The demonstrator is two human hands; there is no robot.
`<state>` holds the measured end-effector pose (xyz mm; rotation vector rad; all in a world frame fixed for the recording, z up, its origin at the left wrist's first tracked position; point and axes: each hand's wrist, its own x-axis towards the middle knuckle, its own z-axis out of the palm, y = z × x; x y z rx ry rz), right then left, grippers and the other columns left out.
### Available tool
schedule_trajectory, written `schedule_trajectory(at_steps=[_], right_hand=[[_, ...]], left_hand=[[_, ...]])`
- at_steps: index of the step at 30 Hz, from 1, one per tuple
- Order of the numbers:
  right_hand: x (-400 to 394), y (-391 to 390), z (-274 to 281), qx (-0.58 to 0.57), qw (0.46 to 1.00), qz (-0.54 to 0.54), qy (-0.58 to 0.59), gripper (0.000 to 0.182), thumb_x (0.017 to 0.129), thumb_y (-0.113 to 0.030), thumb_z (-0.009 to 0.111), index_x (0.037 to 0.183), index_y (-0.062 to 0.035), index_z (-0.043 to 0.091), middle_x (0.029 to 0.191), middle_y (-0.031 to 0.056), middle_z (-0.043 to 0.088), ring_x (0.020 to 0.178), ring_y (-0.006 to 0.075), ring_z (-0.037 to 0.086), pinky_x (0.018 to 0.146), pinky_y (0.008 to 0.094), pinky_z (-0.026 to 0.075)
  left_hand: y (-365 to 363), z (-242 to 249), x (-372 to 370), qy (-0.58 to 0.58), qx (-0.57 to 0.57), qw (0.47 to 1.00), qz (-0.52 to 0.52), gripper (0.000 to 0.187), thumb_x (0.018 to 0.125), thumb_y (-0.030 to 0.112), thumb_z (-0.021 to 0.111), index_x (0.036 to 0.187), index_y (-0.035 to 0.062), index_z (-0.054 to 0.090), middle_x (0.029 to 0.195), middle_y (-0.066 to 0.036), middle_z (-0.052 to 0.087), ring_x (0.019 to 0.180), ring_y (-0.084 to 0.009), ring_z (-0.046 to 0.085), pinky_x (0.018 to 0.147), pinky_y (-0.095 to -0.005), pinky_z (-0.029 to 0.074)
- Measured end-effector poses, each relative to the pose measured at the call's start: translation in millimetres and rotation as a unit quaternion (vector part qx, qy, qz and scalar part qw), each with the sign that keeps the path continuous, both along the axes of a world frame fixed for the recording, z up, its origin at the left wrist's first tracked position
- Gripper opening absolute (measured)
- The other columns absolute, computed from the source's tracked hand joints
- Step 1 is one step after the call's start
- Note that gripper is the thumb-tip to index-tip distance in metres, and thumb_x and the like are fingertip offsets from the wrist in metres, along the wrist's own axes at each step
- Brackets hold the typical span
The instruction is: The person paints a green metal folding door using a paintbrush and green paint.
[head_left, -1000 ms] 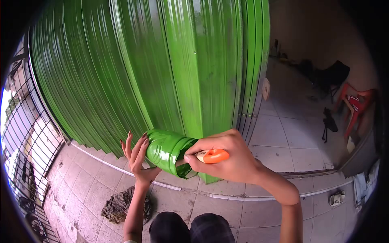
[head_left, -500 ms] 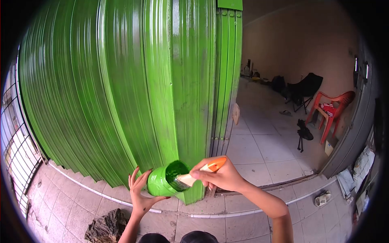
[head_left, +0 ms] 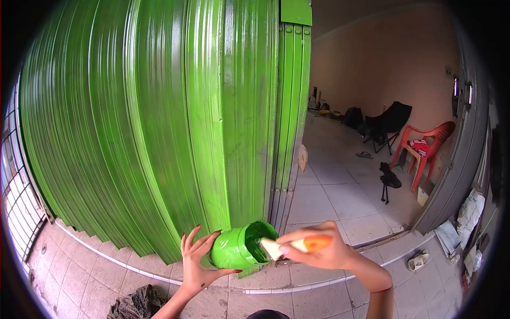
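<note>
My left hand (head_left: pixel 197 261) grips a green paint can (head_left: pixel 229 250) from its left side, fingers spread along it and thumb below. The can is tilted with its mouth toward the right, and wet green paint coats the inside. A paintbrush (head_left: pixel 272 248) with a pale ferrule and an orange-tipped handle is pinched in my right hand (head_left: pixel 319 250). Its bristles are inside the can's mouth, mostly hidden. Just beyond the can stands a folding metal door (head_left: pixel 159 133), painted green, with duller streaky patches on its panels.
Through the doorway are a red plastic chair (head_left: pixel 425 154), a black folding chair (head_left: pixel 390 125) and a small black tripod-like stand (head_left: pixel 389 178). A dark crumpled cloth (head_left: pixel 137 303) lies on the tiles at lower left. One shoe (head_left: pixel 418 260) and some sacks (head_left: pixel 470 215) are at right.
The can, brush and both hands have shifted right and slightly down in view. The brush handle now lies flatter, pointing right. The camera view has moved a little.
</note>
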<state>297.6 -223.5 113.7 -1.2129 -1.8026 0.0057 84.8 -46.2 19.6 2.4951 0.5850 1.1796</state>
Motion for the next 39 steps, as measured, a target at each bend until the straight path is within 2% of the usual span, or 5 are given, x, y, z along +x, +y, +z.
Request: schedule_trajectory(at_steps=[5, 13, 23, 34, 39], right_hand=[[0.7, 5.0, -36.4, -0.067, 0.919, -0.005, 0.388, 0.014, 0.090, -0.007, 0.063, 0.096, 0.0053, 0.063, 0.075, 0.0101, 0.066, 0.058, 0.0101, 0.064, 0.048, 0.0224, 0.052], [5.6, -5.5, -26.2, -0.272, 0.888, -0.010, 0.371, 0.024, 0.096, -0.012, 0.054, 0.109, 0.0068, 0.060, 0.080, 0.0131, 0.067, 0.064, 0.0136, 0.067, 0.055, 0.0233, 0.055], [12.6, -2.6, -53.7, -0.075, 0.896, 0.063, 0.433, 0.033, 0.097, -0.014, 0.050, 0.118, 0.0123, 0.053, 0.092, 0.0218, 0.066, 0.075, 0.0249, 0.069, 0.067, 0.0332, 0.059], [1.3, -6.7, -52.7, -0.195, 0.909, 0.011, 0.368, 0.034, 0.096, -0.012, 0.054, 0.123, 0.0082, 0.053, 0.106, 0.0188, 0.064, 0.097, 0.0257, 0.066, 0.085, 0.0340, 0.058], [0.0, -7.7, -54.6, -0.195, 0.831, 0.011, 0.522, 0.023, 0.095, -0.011, 0.056, 0.112, 0.0037, 0.057, 0.107, 0.0167, 0.064, 0.100, 0.0268, 0.065, 0.087, 0.0361, 0.058]], left_hand=[[-1.5, -18.3, -5.8, -0.002, -0.017, 1.000, 0.015, 0.089, 0.048, 0.048, 0.089, 0.121, 0.0048, 0.061, 0.117, -0.008, 0.065, 0.132, -0.0359, 0.039, 0.111, -0.0601, 0.012], [-0.3, -29.6, -10.8, 0.013, -0.014, 1.000, 0.020, 0.088, 0.049, 0.048, 0.089, 0.120, 0.0046, 0.062, 0.116, -0.008, 0.065, 0.131, -0.0354, 0.039, 0.111, -0.0589, 0.014], [0.8, -33.9, -10.2, -0.003, -0.058, 0.998, 0.000, 0.089, 0.049, 0.052, 0.088, 0.119, 0.0035, 0.062, 0.111, -0.012, 0.067, 0.127, -0.0347, 0.044, 0.112, -0.0531, 0.017], [10.8, -50.9, -10.3, -0.016, -0.094, 0.995, -0.002, 0.090, 0.049, 0.053, 0.087, 0.120, 0.0029, 0.062, 0.111, -0.014, 0.066, 0.126, -0.0354, 0.045, 0.111, -0.0523, 0.020], [10.1, -50.8, -10.6, 0.002, -0.075, 0.997, 0.012, 0.091, 0.049, 0.053, 0.087, 0.121, 0.0039, 0.062, 0.111, -0.014, 0.066, 0.126, -0.0349, 0.045, 0.110, -0.0536, 0.020]])
